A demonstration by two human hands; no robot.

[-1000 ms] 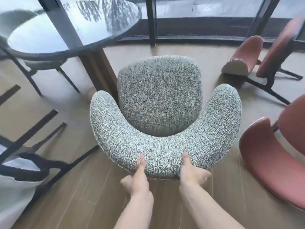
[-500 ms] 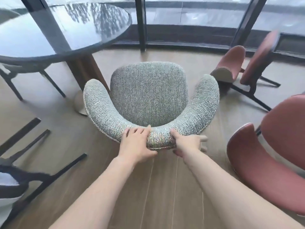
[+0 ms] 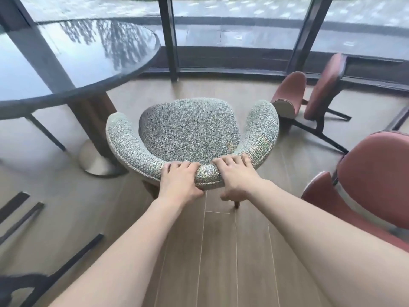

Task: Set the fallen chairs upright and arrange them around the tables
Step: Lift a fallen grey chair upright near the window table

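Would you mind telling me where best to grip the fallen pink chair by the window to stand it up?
Probably by the pink chair's backrest top, approached from its window side: it lies tipped with black legs pointing toward the room, so that edge looks free to grip.

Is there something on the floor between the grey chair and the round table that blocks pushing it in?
Nothing visible blocks it. Both hands grip the grey chair; bare floor lies before the round table, whose pedestal base stands left.

Wood-plank floor (image 3: 219, 251), dark-framed floor-length windows (image 3: 241, 29), paved terrace outside (image 3: 254, 7)
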